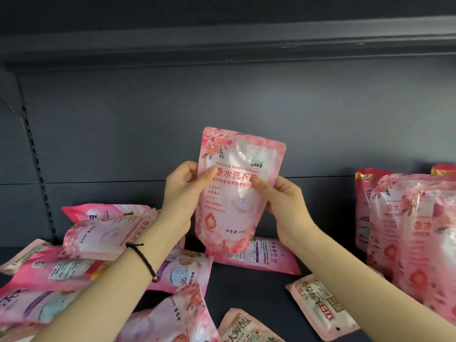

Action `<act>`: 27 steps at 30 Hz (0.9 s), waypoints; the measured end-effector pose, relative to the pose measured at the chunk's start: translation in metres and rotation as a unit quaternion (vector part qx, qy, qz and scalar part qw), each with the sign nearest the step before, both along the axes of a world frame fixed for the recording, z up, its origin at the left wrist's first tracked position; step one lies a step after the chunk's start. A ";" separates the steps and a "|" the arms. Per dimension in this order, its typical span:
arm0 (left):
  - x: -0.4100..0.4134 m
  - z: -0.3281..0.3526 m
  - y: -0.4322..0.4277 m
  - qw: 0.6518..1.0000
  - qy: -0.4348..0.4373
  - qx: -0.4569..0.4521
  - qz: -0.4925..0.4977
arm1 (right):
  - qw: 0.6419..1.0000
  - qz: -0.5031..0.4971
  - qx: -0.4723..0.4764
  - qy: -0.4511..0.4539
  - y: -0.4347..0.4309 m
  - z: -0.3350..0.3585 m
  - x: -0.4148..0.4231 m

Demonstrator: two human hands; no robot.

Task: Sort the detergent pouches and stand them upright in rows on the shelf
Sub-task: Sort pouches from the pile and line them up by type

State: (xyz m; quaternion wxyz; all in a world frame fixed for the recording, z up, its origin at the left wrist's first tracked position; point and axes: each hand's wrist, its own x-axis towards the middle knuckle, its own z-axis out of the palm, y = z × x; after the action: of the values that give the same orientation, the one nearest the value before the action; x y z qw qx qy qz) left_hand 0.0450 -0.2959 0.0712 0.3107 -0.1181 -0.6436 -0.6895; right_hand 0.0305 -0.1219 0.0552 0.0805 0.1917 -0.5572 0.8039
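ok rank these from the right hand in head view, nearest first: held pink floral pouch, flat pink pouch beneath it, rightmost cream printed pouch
1. held pink floral pouch, gripped by right hand
2. flat pink pouch, just below
3. rightmost cream printed pouch, lying front right

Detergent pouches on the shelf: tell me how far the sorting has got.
Done: the standing pouches form an upright row at the right. In hand: the left hand and right hand hold one floral pouch upright above the shelf. Left: the heap at the left lies flat, and the beige-labelled pouches lie flat at the front.
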 end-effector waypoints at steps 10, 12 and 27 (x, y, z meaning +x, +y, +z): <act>0.060 -0.001 0.117 0.994 0.098 0.001 -0.042 | 0.996 0.029 -0.084 0.030 0.109 0.006 0.070; 0.071 -0.002 0.141 0.993 0.111 -0.002 -0.048 | 0.996 0.022 -0.079 0.030 0.134 0.005 0.081; 0.106 -0.067 0.309 0.987 0.136 -0.083 -0.024 | 0.998 -0.041 -0.029 0.045 0.304 -0.056 0.114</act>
State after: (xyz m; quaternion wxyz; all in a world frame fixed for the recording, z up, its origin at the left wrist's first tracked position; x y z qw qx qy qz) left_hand 0.1507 0.0127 0.0045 0.3676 -0.2513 -0.6474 -0.6185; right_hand 0.1444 0.1821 -0.0010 0.1440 0.2017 -0.5370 0.8064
